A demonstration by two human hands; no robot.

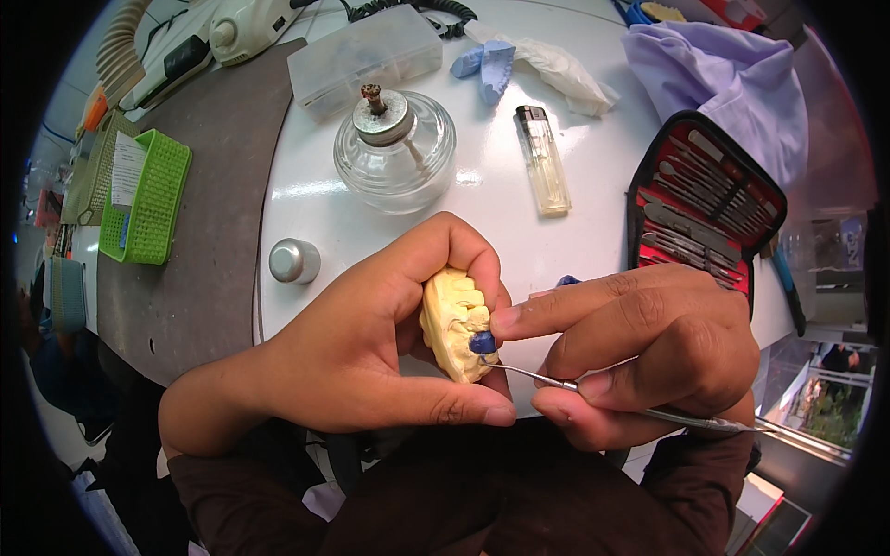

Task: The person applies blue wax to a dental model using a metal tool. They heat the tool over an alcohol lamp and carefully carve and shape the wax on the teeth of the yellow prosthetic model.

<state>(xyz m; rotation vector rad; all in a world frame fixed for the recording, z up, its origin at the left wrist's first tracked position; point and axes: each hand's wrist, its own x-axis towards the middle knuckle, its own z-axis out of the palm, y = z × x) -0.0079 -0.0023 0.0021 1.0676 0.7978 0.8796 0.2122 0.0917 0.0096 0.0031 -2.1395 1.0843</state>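
My left hand (371,334) is closed round a yellow plaster dental model (451,338), with the thumb along its near side and the fingers curled over its far end. Dark blue wax (483,344) covers one tooth on the model's right side. Between thumb and fingers my right hand (654,347) pinches a thin metal wax carving tool (667,416). Its curved tip meets the model just below the blue wax. One of my right fingertips rests against the model above the wax. A small dark blue piece (568,280) shows partly behind my right hand.
Beyond my hands stand a glass spirit lamp (394,157) and its metal cap (294,262). A lighter (543,162), blue mould pieces (489,69) and a plastic box (366,60) lie farther back. An unzipped instrument case (709,204) sits right; a green basket (148,199) left.
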